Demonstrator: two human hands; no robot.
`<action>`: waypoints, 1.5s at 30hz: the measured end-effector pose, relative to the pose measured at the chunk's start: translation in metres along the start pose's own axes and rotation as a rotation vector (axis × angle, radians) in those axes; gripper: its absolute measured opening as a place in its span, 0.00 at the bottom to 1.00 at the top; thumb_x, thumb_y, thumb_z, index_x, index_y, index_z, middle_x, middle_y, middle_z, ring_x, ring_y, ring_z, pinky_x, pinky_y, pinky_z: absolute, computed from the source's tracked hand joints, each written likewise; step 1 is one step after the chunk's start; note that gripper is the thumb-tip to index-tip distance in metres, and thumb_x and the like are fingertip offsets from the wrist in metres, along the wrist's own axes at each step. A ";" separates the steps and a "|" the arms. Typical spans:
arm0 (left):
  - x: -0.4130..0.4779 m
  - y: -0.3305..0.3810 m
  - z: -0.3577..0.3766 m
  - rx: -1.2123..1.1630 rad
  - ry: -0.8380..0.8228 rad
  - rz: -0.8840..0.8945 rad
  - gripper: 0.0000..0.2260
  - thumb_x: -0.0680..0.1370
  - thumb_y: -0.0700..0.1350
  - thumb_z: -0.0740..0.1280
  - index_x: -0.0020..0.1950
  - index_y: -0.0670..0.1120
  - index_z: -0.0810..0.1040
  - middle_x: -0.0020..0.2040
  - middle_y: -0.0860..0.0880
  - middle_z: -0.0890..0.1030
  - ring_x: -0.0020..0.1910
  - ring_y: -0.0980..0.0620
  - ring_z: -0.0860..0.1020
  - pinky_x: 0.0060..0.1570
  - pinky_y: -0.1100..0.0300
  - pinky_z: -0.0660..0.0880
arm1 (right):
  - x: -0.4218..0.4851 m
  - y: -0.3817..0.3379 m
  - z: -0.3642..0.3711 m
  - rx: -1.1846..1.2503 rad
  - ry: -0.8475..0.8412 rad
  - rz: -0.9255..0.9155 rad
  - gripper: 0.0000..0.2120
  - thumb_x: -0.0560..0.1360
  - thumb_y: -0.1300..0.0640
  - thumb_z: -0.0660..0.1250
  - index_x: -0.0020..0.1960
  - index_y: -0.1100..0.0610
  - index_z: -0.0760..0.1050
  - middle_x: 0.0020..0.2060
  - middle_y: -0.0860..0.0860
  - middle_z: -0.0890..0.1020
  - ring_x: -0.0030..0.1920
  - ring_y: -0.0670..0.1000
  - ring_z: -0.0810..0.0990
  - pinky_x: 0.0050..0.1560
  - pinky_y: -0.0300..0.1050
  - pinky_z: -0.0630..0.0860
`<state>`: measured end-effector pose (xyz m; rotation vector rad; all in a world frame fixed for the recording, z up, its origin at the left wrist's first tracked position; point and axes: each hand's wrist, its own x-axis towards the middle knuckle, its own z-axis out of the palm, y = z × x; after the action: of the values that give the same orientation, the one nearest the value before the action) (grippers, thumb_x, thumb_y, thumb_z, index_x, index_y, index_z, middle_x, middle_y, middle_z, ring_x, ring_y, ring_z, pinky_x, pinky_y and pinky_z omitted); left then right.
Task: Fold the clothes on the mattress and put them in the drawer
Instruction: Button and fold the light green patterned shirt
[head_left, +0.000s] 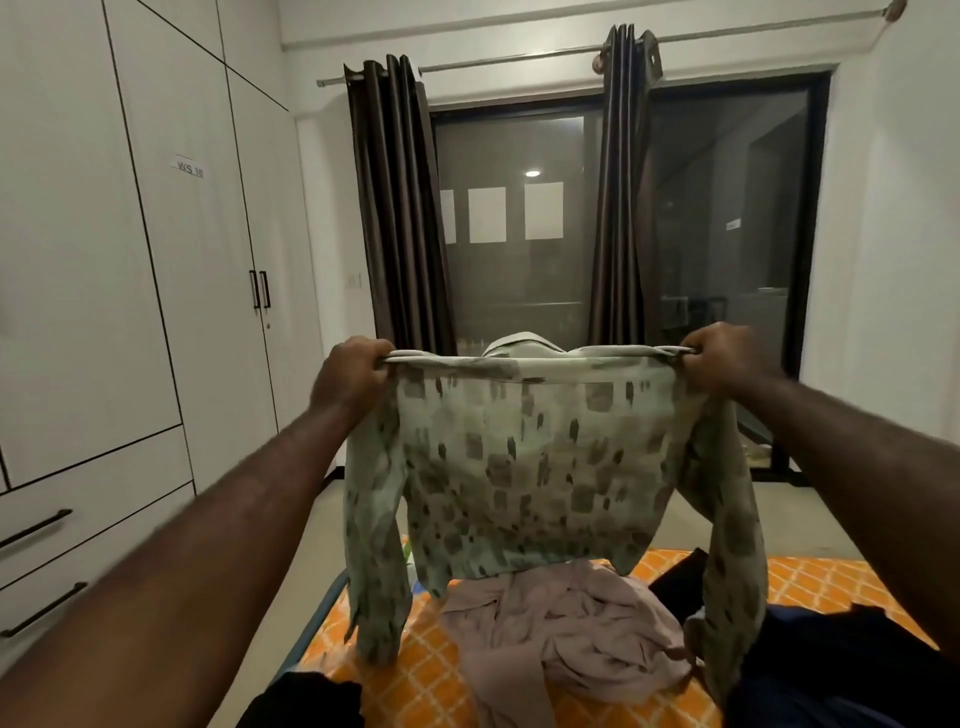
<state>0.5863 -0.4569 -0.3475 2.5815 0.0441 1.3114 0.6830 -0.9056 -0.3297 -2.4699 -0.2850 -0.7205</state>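
Both arms are stretched out in front, and between them hangs a pale green shirt (530, 467) with brownish blotches, held up in the air above the mattress (431, 670). The left hand (353, 374) is clenched round one shoulder of the shirt and the right hand (722, 358) is clenched round the other, so the top edge is pulled taut between them. The collar pokes up behind that edge. The two long sleeves dangle down at either side, and the left one nearly reaches the orange patterned cover of the mattress.

Under the shirt lies a crumpled pink garment (561, 629), spread loosely across the middle of the mattress. A dark blue cloth (831, 665) is heaped at the right, and a black one (301, 701) sits at the near left edge.

Along the left wall stands a white wardrobe (197, 260) with its tall doors closed. Below them are two drawers — the upper drawer (78, 525) and the lower drawer (62, 597) — each with a dark bar handle, both pushed in, so what they hold cannot be seen.

Straight ahead is a dark glass door (519, 234), with brown curtains (400, 208) bunched on either side of its left pane.
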 end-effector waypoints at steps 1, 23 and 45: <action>-0.002 0.000 0.001 0.020 -0.009 -0.052 0.09 0.75 0.43 0.66 0.50 0.51 0.85 0.44 0.47 0.81 0.44 0.44 0.79 0.39 0.56 0.70 | 0.002 0.001 0.002 0.014 0.025 0.004 0.06 0.80 0.58 0.68 0.47 0.54 0.84 0.38 0.53 0.84 0.41 0.54 0.83 0.47 0.57 0.84; -0.028 0.143 0.032 -0.885 -0.789 0.087 0.10 0.73 0.39 0.77 0.53 0.38 0.86 0.54 0.52 0.81 0.49 0.63 0.81 0.56 0.59 0.80 | -0.022 -0.116 0.031 1.075 -0.776 -0.148 0.13 0.82 0.69 0.61 0.63 0.61 0.78 0.53 0.57 0.83 0.49 0.56 0.84 0.46 0.48 0.83; -0.030 0.120 0.054 -1.298 -0.401 -0.492 0.19 0.79 0.31 0.66 0.68 0.46 0.72 0.60 0.40 0.78 0.49 0.44 0.82 0.45 0.48 0.82 | -0.049 -0.093 0.102 1.025 -0.680 0.399 0.09 0.80 0.61 0.68 0.57 0.60 0.83 0.42 0.53 0.82 0.37 0.47 0.79 0.41 0.41 0.76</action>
<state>0.6013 -0.5881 -0.3745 1.4802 -0.1740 0.3447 0.6546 -0.7740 -0.3873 -1.5914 -0.2892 0.4013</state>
